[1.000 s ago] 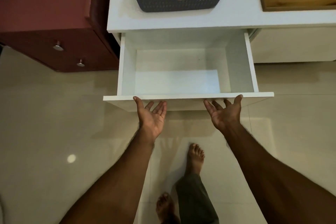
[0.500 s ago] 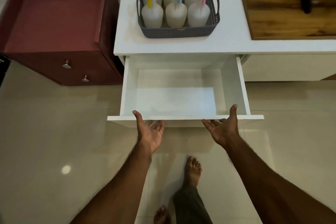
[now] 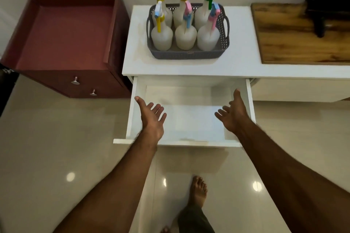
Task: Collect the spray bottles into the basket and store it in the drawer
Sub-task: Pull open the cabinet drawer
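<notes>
Behind the front three spray bottles (image 3: 185, 35), three more (bodies hidden).

1. No text, brand, number or sign can be read anywhere in the view.
2. The grey basket (image 3: 188, 55) carries a small tag at the middle of its front wall, too small and blurred to make out.
3. The spray bottles (image 3: 185, 37) show no legible labels.

I am seeing the drawer (image 3: 191, 119) standing open and unobstructed inside; both my hands, left (image 3: 151, 117) and right (image 3: 233, 113), are hovering spread above it.
</notes>
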